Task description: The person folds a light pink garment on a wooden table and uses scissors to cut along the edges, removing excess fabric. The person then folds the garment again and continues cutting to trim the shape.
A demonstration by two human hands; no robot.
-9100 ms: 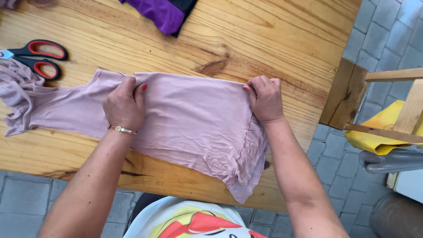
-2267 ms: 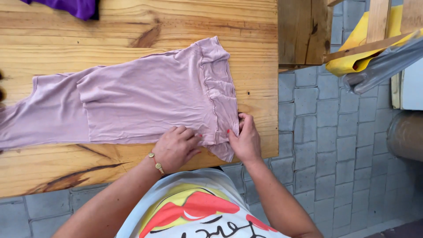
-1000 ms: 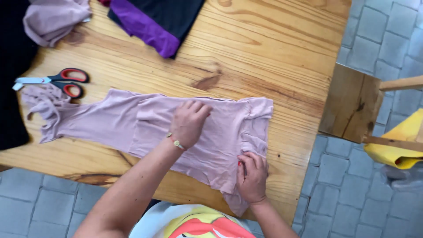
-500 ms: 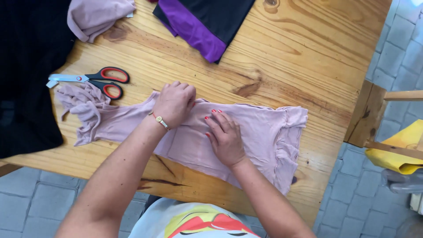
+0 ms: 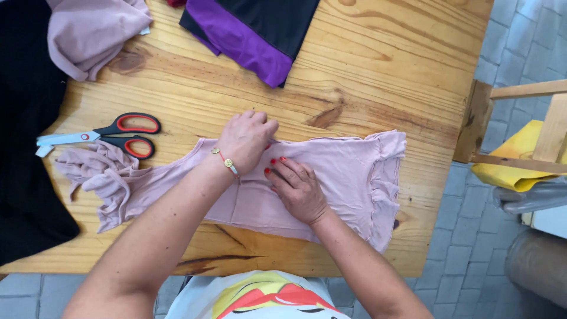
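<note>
A dusty-pink garment (image 5: 348, 177) lies folded lengthwise across the wooden table (image 5: 378, 77), its bunched end at the left and a ruffled hem at the right. My left hand (image 5: 245, 140) rests knuckles-up on its upper edge near the middle, a thin bracelet at the wrist. Just below and to the right, my right hand (image 5: 298, 188) presses flat on the cloth with fingers spread. Neither hand lifts the fabric.
Scissors (image 5: 103, 134) with red-and-black handles lie left of the garment. Black cloth (image 5: 26, 147) covers the table's left side, another pink garment (image 5: 94, 35) sits at top left, a purple-and-black one (image 5: 254, 35) at top. A wooden chair (image 5: 531, 136) with yellow fabric stands right.
My two hands have come together at the garment's middle; the right hand slid left from the hem end, and the view has shifted, showing more of the table's left side.
</note>
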